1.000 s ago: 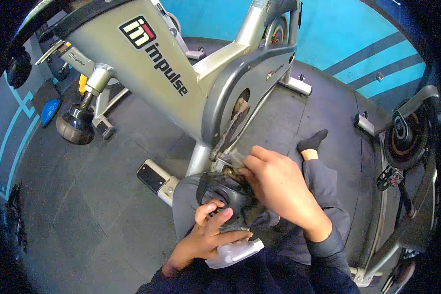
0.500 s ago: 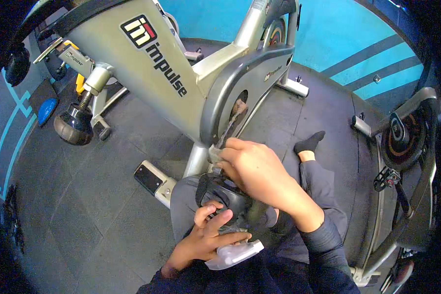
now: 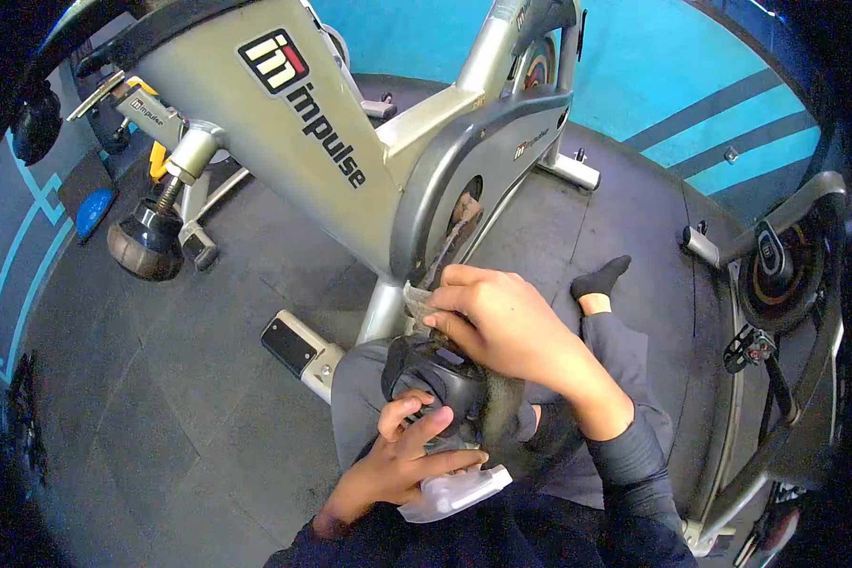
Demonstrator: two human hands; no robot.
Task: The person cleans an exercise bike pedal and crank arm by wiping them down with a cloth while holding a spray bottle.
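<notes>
Below the large grey exercise bike (image 3: 303,123), my right hand (image 3: 506,327) pinches a greyish cloth (image 3: 418,301) at the end of the bike's crank. Directly beneath is a black pedal (image 3: 450,381) with a strap. Curled fingers of my left hand (image 3: 402,459) rest at the pedal's near side. A whitish translucent plastic piece (image 3: 459,492), like a spray bottle's head, lies against the left hand's fingers; its lower part is hidden. Part of the cloth seems to hang beside the pedal under my right wrist.
A second bike (image 3: 776,265) stands at the right. The bike's silver base foot (image 3: 298,352) is left of the pedal. My socked foot (image 3: 601,276) rests on the dark tiled floor (image 3: 114,398). A blue disc (image 3: 95,213) is at the far left.
My right hand has shifted slightly, and more of the cloth's edge shows above its fingertips. My left hand has stayed nearly still. The whole view has moved a little.
</notes>
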